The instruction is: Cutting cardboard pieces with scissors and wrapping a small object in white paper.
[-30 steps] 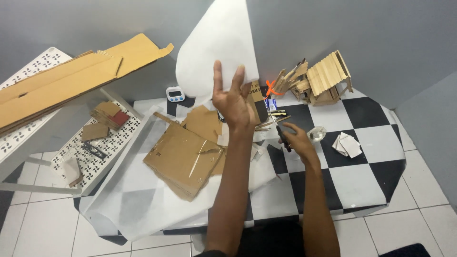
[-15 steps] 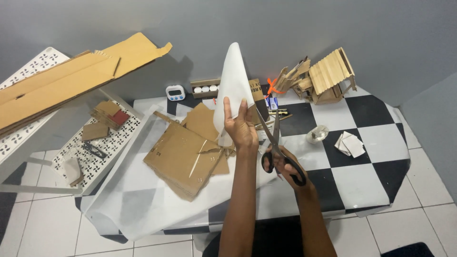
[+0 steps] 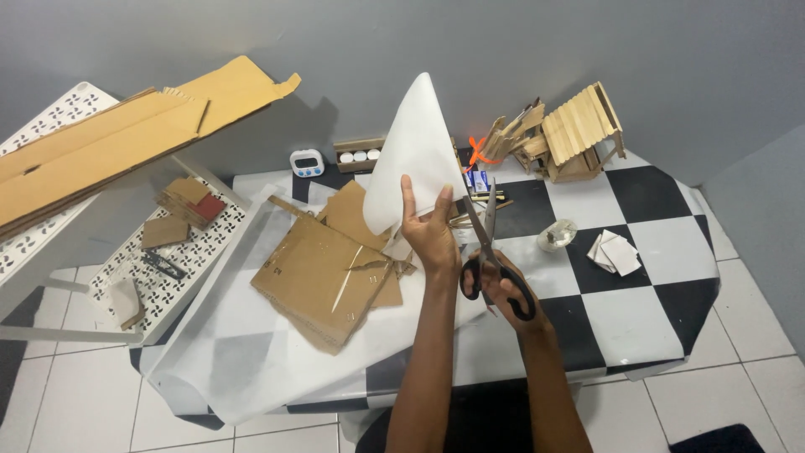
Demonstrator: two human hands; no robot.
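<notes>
A: What are the hands doing?

B: The left hand (image 3: 429, 231) is pinching the lower edge of a white paper sheet (image 3: 415, 155), lifting it upright above the table (image 3: 646, 252). The right hand (image 3: 503, 289) is gripping black-handled scissors (image 3: 489, 252), blades parted and pointing up just beside the left fingers.

A: Is any cutting showing?

B: I am seeing no cut in the sheet (its lower edge is partly hidden). The blades are sitting at the paper's bottom edge, so the cutting seems barely begun. Cardboard pieces (image 3: 323, 277) are lying left of the left hand.
</notes>
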